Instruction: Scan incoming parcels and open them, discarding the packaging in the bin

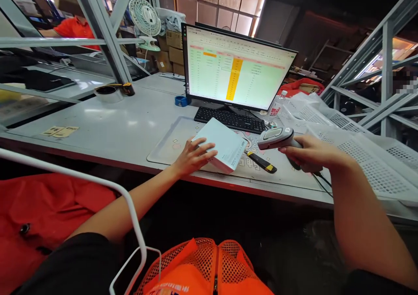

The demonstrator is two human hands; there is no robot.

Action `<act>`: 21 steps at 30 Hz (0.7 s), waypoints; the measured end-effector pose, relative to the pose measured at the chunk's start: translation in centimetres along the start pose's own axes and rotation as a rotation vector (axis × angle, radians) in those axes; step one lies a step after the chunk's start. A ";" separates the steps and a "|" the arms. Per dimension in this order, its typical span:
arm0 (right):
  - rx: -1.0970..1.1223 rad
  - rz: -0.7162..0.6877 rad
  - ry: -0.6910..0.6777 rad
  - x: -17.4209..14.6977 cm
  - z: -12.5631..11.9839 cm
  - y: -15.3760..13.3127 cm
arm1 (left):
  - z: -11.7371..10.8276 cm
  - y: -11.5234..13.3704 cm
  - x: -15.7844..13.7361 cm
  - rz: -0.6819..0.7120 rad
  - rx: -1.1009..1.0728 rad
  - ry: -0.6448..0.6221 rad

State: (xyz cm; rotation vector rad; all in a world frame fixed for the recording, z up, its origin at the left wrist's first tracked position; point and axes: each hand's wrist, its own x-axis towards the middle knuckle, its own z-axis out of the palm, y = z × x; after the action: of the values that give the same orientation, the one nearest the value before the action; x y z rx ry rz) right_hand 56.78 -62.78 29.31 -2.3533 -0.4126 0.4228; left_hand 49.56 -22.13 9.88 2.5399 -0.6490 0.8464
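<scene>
My left hand lies with spread fingers on the near left side of a pale blue box. The box rests on a printed desk mat, and a label with small print shows on its right end. In my right hand is a grey barcode scanner, gripped by its handle, its head pointing left toward the box. Between box and scanner, a black and yellow utility knife lies on the mat. Whether my left fingers press or only touch the box, I cannot tell.
Behind the box stand a keyboard and a monitor showing a spreadsheet. Blue tape and a wide tape roll sit farther left. White perforated baskets fill the right side. A person in orange is beyond the metal frame.
</scene>
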 end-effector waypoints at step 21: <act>-0.614 0.145 0.385 12.2 10.6 11.1 | -8.3 -1.7 -0.7 -0.494 0.058 0.365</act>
State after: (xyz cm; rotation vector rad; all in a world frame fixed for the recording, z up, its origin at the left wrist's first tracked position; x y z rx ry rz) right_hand 65.32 -59.49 11.93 -2.9872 -0.2018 -0.1259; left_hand 46.25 -16.47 15.25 2.3412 0.1149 1.1027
